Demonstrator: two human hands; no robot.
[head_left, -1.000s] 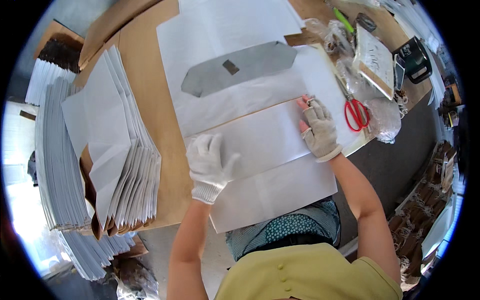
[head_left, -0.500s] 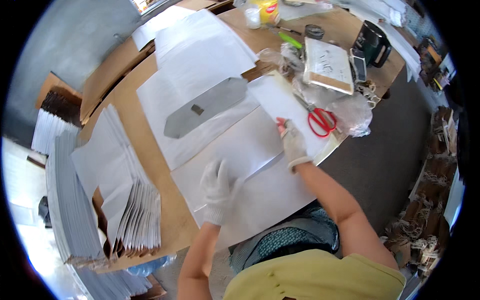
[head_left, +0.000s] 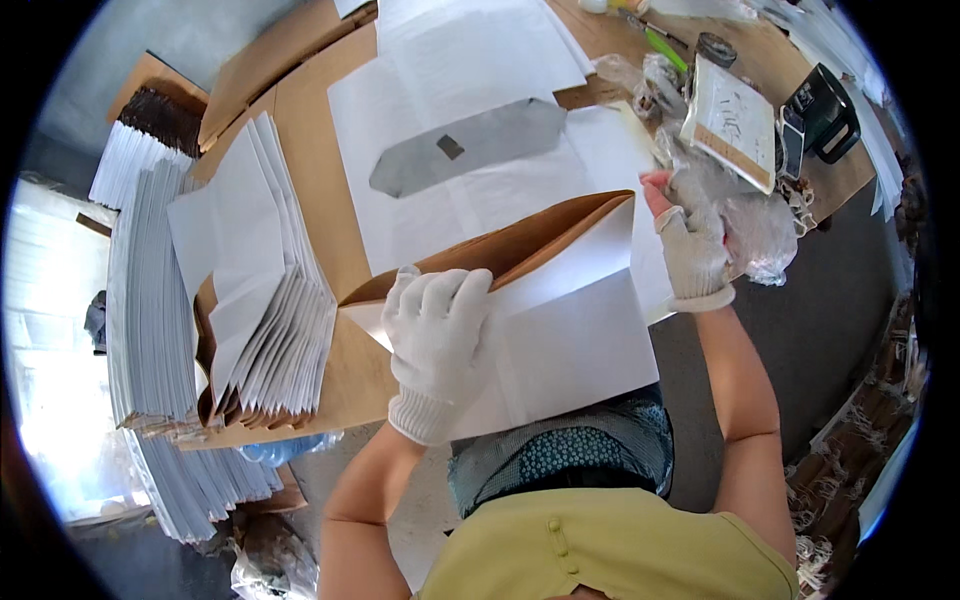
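A paper bag (head_left: pixel 575 340), white outside and brown inside, lies at the table's near edge with its mouth gaping toward the far side. My left hand (head_left: pixel 437 330), in a white knit glove, has its fingers bent over the bag's near rim toward the left end. Just right of the bag's right corner is my right hand (head_left: pixel 692 250), gloved with bare fingertips, its visible fingers stretched out and apart from the bag. Beyond the bag, a grey elongated template (head_left: pixel 470 150) with a small dark square rests on white sheets (head_left: pixel 360 110).
Folded white bags (head_left: pixel 265 290) fan out at left beside a tall stack of white paper (head_left: pixel 150 290). At far right sit a white box (head_left: pixel 733 125), crumpled clear plastic (head_left: pixel 760 235), a phone (head_left: pixel 791 142) and a dark mug (head_left: pixel 825 110). A green-handled tool (head_left: pixel 665 48) lies behind.
The bag that lay flat now stands open at its mouth, showing brown inside. My left hand has closed on its rim. My right hand has moved right, over the red scissors.
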